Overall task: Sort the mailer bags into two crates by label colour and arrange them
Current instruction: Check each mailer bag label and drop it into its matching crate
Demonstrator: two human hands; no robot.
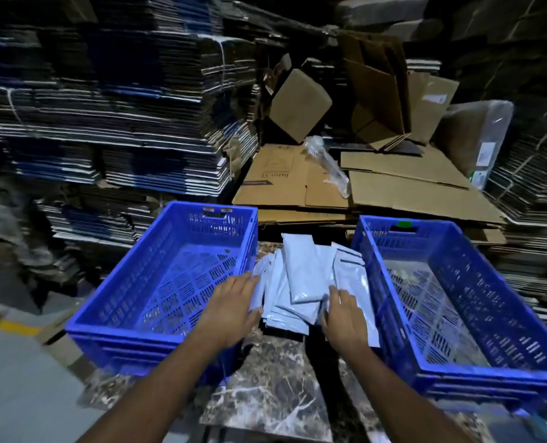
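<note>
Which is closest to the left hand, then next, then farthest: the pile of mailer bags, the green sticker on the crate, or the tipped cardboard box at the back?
From the left hand:
1. Pile of mailer bags: touching it, between the crates.
2. Green sticker: far rim of the right crate.
3. Tipped cardboard box: farthest back, among the cardboard.

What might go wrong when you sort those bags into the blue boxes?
The bags lie in a loose, slippery-looking pile between the two crates, so some may slide off the marble top. No label colours show from here, so a bag might land in the wrong crate. The left crate seems to hang over the table's edge; a nudge from the left hand might tip it.
</note>
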